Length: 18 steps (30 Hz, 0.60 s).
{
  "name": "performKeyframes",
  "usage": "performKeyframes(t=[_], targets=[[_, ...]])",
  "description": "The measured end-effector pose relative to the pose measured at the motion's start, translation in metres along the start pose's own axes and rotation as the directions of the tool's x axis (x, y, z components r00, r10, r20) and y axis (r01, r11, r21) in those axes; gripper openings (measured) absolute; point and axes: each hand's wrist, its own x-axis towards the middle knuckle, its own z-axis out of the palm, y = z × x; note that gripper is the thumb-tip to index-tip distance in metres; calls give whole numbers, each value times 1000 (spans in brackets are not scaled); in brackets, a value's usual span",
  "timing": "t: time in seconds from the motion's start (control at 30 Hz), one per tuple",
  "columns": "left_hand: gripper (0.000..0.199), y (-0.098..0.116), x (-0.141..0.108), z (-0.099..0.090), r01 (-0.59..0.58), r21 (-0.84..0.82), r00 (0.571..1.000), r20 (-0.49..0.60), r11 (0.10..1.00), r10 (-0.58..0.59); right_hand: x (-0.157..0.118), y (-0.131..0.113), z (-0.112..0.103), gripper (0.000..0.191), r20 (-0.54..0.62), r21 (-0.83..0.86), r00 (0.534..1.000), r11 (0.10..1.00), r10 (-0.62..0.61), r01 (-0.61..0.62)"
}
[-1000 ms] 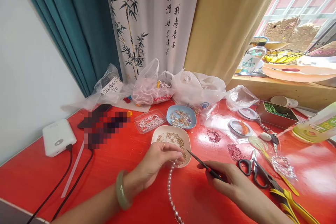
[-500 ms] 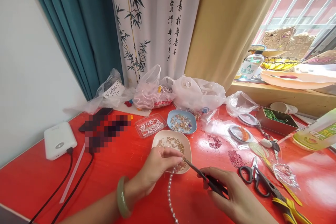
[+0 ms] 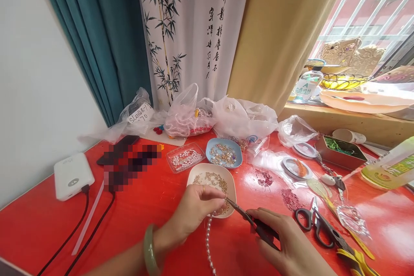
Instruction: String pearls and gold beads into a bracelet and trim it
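Observation:
My left hand (image 3: 202,205) pinches the upper end of a pearl bead strand (image 3: 208,246), which hangs down toward the near edge of the view. In my right hand (image 3: 284,235) are dark-handled pliers (image 3: 258,224), their narrow tip meeting the left fingertips. What lies exactly between the tip and the fingers is too small to make out. Just behind and below the left hand sits a cream dish (image 3: 229,177) of small gold beads. Beyond it stand a blue dish (image 3: 239,148) of mixed beads and a clear tray (image 3: 171,164) of pearl beads.
Scissors (image 3: 315,224) and yellow-handled pliers (image 3: 352,254) lie to the right, near spools (image 3: 296,167) and a tilted bottle (image 3: 388,168). Plastic bags (image 3: 244,116) line the back. On the left are a white power bank (image 3: 73,177) and cables (image 3: 80,220).
Both hands hold nearly the same pose, with the plier tip still at the left fingertips. The whole view has shifted slightly, and the strand hangs a little differently.

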Motion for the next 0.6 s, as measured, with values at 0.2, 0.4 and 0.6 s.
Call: performKeyframes(t=[0.2, 0.4, 0.6], targets=[[16, 0, 0, -1, -3, 23, 1000, -5, 1000, 3, -1, 1, -1, 26, -11, -4, 1000, 1000, -7, 7], [16, -1, -1, -1, -30, 49, 1000, 0, 998, 30, -1, 3, -1, 24, 10, -1, 1000, 1000, -14, 14], [19, -1, 0, -1, -34, 85, 999, -10, 996, 35, 0, 9, 4, 22, -12, 4, 999, 999, -38, 38]])
